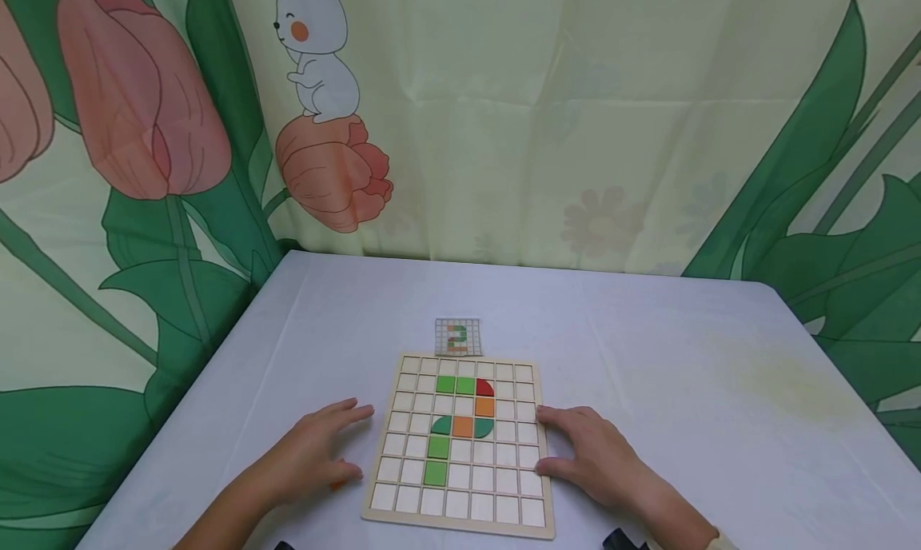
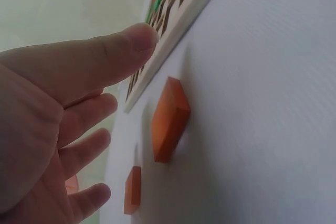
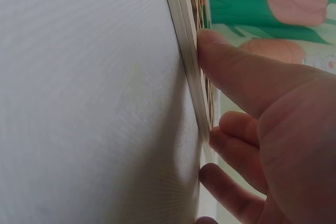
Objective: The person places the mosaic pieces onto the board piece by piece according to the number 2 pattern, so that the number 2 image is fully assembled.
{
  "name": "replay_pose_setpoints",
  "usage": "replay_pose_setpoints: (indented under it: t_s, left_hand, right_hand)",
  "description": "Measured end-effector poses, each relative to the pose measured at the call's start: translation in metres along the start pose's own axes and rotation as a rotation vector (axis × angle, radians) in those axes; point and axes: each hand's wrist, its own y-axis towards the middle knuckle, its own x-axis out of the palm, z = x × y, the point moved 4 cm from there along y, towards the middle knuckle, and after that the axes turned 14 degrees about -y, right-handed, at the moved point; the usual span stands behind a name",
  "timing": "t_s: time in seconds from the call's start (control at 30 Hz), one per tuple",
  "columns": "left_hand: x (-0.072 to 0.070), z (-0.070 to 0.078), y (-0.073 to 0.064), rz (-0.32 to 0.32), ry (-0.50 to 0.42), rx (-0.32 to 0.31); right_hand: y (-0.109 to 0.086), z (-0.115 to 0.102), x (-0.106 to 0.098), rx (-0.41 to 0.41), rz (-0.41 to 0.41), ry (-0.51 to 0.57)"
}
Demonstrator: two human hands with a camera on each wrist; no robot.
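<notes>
A wooden grid board (image 1: 457,523) lies flat on the white table. Set in its cells are light green square tiles (image 1: 435,473), orange square tiles (image 1: 463,427), dark green quarter-round tiles (image 1: 484,428) and a red quarter-round tile (image 1: 484,388). Left of the board, my left hand (image 1: 316,454) hovers with thumb and fingers spread, holding nothing. Two orange tiles, a nearer one (image 2: 170,119) and a farther one (image 2: 133,190), lie on the cloth by that hand, mostly hidden in the head view. My right hand (image 1: 593,454) rests thumb and fingertips at the board's right edge, fingers relaxed.
Just beyond the board's far edge lies a small pattern card (image 1: 458,338) with a coloured figure on a grid. A white cloth (image 1: 683,374) covers the table. Behind it hangs a curtain (image 1: 489,134) printed with tulips and a rabbit.
</notes>
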Motion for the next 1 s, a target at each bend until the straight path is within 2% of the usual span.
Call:
replay_pose_setpoints:
  t_s: [0.17, 0.23, 0.47, 0.73, 0.87, 1.0]
  left_hand:
    - [-0.001, -0.006, -0.006, -0.051, 0.020, 0.050]
    - [-0.001, -0.008, -0.008, -0.078, 0.022, 0.049]
    - [0.000, -0.012, -0.010, -0.129, -0.006, -0.012]
    - [-0.008, -0.014, -0.013, -0.118, 0.036, 0.015]
    - [-0.010, -0.016, -0.013, -0.112, 0.028, 0.021]
    - [-0.009, -0.014, -0.012, -0.109, 0.024, 0.077]
  right_hand:
    - [0.000, 0.000, 0.000, -0.005, -0.001, -0.003]
    - [0.000, 0.000, 0.000, -0.002, -0.002, -0.001]
    - [0.001, 0.001, 0.000, 0.019, -0.012, 0.015]
    - [0.000, 0.000, 0.000, -0.001, 0.001, 0.001]
    - [0.000, 0.000, 0.000, 0.000, 0.005, 0.000]
    - [0.000, 0.000, 0.001, 0.009, 0.000, -0.001]
